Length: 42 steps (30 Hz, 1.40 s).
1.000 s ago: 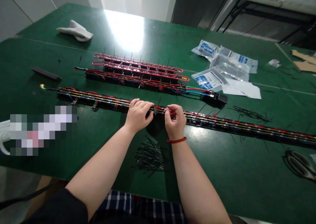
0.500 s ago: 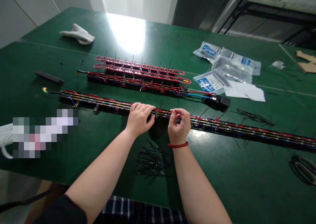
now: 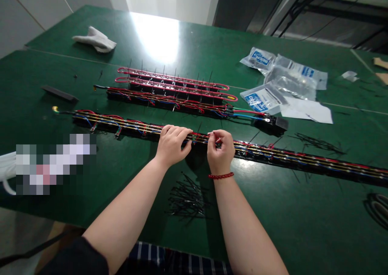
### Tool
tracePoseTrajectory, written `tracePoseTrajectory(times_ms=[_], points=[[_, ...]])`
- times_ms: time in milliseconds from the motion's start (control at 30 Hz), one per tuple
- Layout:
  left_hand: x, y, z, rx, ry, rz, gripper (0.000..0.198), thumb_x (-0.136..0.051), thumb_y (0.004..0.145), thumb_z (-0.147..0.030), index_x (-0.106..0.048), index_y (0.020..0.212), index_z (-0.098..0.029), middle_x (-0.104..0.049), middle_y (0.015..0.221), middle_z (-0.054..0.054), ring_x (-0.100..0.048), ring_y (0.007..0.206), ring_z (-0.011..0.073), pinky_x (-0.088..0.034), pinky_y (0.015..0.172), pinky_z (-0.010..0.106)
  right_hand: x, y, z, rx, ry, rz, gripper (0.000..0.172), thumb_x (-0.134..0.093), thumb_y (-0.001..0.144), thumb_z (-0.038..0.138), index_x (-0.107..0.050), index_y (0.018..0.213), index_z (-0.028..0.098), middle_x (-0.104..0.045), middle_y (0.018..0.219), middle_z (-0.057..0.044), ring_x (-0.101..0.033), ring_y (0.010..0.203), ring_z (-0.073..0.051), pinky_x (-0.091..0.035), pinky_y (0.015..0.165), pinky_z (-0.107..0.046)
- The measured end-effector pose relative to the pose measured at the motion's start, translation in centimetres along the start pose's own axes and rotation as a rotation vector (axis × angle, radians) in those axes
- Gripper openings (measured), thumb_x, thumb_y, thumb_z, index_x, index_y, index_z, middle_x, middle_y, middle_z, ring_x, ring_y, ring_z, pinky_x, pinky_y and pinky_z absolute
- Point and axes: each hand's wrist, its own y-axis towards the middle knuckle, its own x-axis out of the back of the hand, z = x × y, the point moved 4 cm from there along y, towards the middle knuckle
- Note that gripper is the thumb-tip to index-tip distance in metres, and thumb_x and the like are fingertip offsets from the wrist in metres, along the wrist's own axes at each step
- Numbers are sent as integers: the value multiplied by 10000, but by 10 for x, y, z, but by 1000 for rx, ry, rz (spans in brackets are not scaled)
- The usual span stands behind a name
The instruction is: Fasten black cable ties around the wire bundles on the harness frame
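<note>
A long black strip [image 3: 303, 161] carrying red, yellow and blue wires runs across the table, tilted down to the right. My left hand [image 3: 173, 145] is closed over its middle, fingers on the far side and thumb on the near side. Just right of it, my right hand [image 3: 221, 151] pinches thumb and index finger together at the strip's upper edge. Whatever is in that pinch is too small to make out. Thin black ties stick up from the strip near both hands. Below, between my forearms, lies a loose pile of black cable ties [image 3: 188, 198].
Behind the strip stands a shorter wired assembly [image 3: 169, 101] with looped red wires and a black end block [image 3: 269, 124]. Plastic bags [image 3: 291, 79] lie at the back right, more loose ties [image 3: 318, 142] nearer. A white glove [image 3: 95, 39] and black bar [image 3: 60, 93] are left.
The view has shifted slightly, so things on the right sit a little further right. Both hands stay almost where they were on the strip, with the right fingers still pinched.
</note>
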Motion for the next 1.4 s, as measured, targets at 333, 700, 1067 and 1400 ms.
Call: tracePoseTrajectory(times_ms=[333,700,1067,1400], points=[[0,1,0,18,8,21,262,-548,895,-305,-641,1129,-230,-721,1113,30,-614,1056,229,-345,998,420,-5,1,-2,-7,-24,48,73,-543,927,248,-594,964,210,-663,867,-36,-619,793,-173,-512,749,-333],[-1,0,1,25,8,23,262,-544,897,-299,-645,1129,-231,-722,1119,37,-610,1066,241,-343,1008,433,-6,1,-1,-46,-24,77,78,-552,918,268,-602,947,216,-677,858,-24,-633,771,-164,-510,748,-318],[-1,1,2,38,4,15,256,-539,899,-307,-656,1115,-236,-725,1097,36,-613,1046,241,-348,1010,430,-7,3,1,22,-81,103,102,-569,913,280,-651,921,220,-688,848,-31,-603,773,-181,-488,746,-333],[2,-3,-2,-68,-60,43,445,-566,791,-215,-615,1230,-271,-642,1317,15,-546,1237,241,-205,1192,472,-7,4,4,64,-77,131,104,-596,905,271,-681,885,214,-713,865,-43,-630,841,-197,-482,805,-356]])
